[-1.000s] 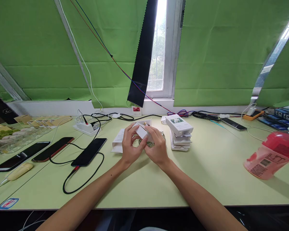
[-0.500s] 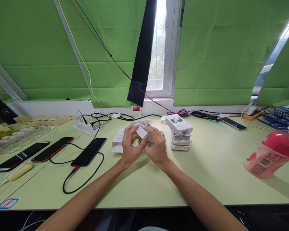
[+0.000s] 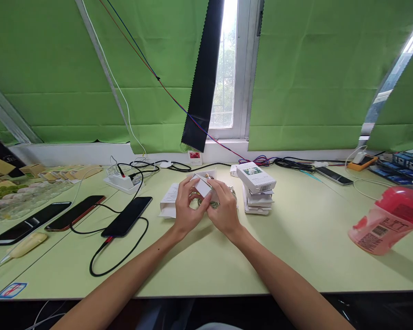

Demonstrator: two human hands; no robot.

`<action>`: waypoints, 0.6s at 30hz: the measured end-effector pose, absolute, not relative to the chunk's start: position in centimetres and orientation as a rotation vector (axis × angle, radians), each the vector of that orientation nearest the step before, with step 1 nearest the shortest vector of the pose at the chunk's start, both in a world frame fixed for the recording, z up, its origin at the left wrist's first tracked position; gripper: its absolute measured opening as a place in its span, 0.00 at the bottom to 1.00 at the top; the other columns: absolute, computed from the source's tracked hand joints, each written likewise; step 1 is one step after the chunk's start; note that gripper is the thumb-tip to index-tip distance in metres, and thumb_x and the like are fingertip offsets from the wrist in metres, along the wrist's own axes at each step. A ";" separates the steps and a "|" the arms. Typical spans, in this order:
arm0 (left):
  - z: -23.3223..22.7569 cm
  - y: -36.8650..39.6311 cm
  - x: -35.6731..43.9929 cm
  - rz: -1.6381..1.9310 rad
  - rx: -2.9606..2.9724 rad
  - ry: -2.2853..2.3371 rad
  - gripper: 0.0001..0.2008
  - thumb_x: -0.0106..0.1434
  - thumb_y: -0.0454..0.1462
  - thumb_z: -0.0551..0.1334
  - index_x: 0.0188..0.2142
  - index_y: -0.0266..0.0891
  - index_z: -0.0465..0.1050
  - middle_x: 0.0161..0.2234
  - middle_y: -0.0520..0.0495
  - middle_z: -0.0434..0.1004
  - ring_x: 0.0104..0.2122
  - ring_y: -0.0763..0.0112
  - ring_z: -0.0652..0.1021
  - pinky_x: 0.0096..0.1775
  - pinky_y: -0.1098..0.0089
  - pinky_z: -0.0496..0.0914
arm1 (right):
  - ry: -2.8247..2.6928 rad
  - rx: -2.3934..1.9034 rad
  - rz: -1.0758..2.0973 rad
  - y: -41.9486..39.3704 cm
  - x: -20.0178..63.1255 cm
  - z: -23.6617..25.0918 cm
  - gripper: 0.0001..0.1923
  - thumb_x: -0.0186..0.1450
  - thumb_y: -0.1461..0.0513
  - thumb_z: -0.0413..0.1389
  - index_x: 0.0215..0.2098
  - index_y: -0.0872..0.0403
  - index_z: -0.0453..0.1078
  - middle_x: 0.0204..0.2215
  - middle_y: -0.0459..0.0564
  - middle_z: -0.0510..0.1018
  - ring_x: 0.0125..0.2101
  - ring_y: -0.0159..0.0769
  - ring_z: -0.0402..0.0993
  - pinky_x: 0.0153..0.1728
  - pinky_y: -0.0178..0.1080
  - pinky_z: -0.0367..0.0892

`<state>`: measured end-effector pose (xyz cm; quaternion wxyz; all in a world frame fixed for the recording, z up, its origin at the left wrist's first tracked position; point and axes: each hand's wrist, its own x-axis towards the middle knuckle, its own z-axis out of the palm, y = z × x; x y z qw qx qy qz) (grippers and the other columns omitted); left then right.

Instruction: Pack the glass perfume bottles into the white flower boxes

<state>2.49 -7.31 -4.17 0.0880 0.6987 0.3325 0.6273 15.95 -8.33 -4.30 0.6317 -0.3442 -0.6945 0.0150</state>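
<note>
Between my two hands, above the middle of the table, is a small white box [image 3: 203,188], tilted. My left hand [image 3: 187,206] grips its left side, fingers curled over the top and thumb below. On the other side my right hand [image 3: 223,206] is closed on it too, and the thumbs nearly meet at the near end. Behind the hands lies a coiled light-coloured cord with metal parts [image 3: 209,176], mostly hidden. An opened white carton [image 3: 168,201] sits just left of my left hand. To the right stands a stack of flat white boxes [image 3: 258,188], the top one printed with a picture.
Phones [image 3: 127,216] with black cables lie at the left, near a white power strip [image 3: 122,182]. Egg-like items sit in a clear tray [image 3: 24,197] at the far left. A pink bottle [image 3: 387,220] stands right; another phone [image 3: 333,175] lies at the back right.
Both hands keep almost the same grip on the small white box. At the far left edge, a yellowish box now appears above the egg-like items.
</note>
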 end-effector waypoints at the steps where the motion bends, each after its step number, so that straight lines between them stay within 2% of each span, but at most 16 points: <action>1: -4.2 -7.3 2.5 1.866 2.081 0.993 0.22 0.67 0.45 0.68 0.58 0.45 0.70 0.61 0.37 0.66 0.44 0.67 0.81 0.39 0.67 0.82 | -1.589 -0.794 0.038 -8.3 16.0 -4.3 0.28 0.62 0.70 0.54 0.61 0.51 0.69 0.53 0.56 0.79 0.54 0.46 0.77 0.52 0.47 0.76; 18: -4.2 -7.2 2.5 1.868 2.116 0.973 0.22 0.67 0.44 0.67 0.58 0.45 0.69 0.60 0.37 0.66 0.43 0.68 0.81 0.38 0.68 0.81 | -1.595 -0.802 0.024 -8.2 16.0 -4.4 0.27 0.63 0.70 0.54 0.60 0.52 0.71 0.52 0.56 0.80 0.52 0.46 0.77 0.53 0.48 0.76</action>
